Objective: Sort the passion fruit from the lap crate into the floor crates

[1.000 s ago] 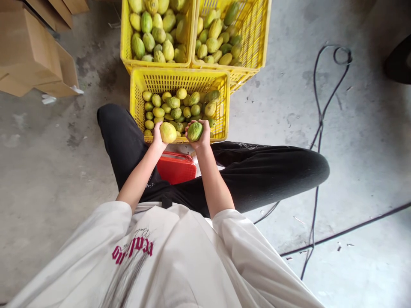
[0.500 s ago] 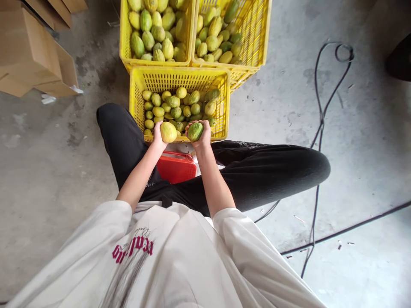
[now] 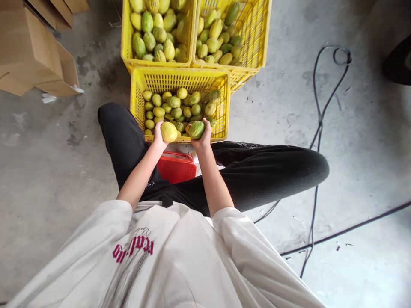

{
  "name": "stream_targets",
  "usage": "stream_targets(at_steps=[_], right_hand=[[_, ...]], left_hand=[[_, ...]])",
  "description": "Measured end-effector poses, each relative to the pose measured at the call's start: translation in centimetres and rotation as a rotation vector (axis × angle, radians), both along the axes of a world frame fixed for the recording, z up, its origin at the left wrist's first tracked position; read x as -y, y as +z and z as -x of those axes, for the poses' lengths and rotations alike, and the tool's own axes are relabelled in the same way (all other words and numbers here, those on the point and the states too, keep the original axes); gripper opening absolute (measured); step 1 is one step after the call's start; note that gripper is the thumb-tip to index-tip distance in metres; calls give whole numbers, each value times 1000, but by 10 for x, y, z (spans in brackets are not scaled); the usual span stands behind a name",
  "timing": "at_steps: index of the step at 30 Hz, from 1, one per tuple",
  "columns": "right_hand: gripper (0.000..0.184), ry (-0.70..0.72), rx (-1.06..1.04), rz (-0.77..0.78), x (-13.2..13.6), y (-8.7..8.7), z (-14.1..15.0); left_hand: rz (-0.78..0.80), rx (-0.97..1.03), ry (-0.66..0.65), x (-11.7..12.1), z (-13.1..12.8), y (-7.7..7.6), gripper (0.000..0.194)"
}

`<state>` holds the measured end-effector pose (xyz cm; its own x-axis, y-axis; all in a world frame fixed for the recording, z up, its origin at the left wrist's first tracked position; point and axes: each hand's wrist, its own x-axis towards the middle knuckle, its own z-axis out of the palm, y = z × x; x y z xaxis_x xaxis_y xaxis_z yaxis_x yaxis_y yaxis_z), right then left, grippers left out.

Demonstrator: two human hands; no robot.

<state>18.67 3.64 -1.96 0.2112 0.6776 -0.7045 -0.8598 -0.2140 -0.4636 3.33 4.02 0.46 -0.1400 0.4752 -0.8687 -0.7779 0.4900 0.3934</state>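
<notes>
Around a round yellow fruit [image 3: 168, 132], about melon-shaped, the fingers of my left hand [image 3: 158, 136] are closed. My right hand [image 3: 204, 137] grips a green, yellow-mottled oval fruit [image 3: 196, 130], thumb along its right side. The two fruits are held apart at about the same height, over the near rim of a yellow plastic crate [image 3: 180, 73]. Inside that crate lie several smaller yellow and green fruits [image 3: 173, 102]. I cannot tell the exact kind of fruit.
Behind stand two more yellow crates, a left one [image 3: 126, 42] and a right one [image 3: 265, 34], both holding fruit. A red plastic container [image 3: 177, 169] sits between my legs. Cardboard boxes [image 3: 32, 51] are at the left; a black cable [image 3: 316, 141] crosses the floor at the right.
In my right hand the green fruit has turned, now lying more sideways and slightly further right. The left hand keeps the yellow fruit in nearly the same place.
</notes>
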Motion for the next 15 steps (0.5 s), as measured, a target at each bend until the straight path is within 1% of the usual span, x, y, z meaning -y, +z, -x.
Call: stream_targets(at_steps=[3, 5, 9, 11, 13, 15], right_hand=[[24, 8, 8, 3, 0, -3, -1], [24, 35, -36, 47, 1, -6, -2], [17, 76, -133, 295, 6, -6, -4], [16, 115, -142, 373, 9, -5, -5], [21, 169, -118, 365, 10, -5, -6], [29, 211, -78, 302, 10, -4, -5]], left_hand=[[-3, 23, 14, 0, 0, 0, 32], [-6, 30, 18, 0, 0, 0, 31], [-10, 15, -3, 0, 0, -3, 31], [-17, 29, 2, 0, 0, -4, 29], [-19, 41, 8, 0, 0, -5, 27], [-18, 38, -5, 0, 0, -6, 28]])
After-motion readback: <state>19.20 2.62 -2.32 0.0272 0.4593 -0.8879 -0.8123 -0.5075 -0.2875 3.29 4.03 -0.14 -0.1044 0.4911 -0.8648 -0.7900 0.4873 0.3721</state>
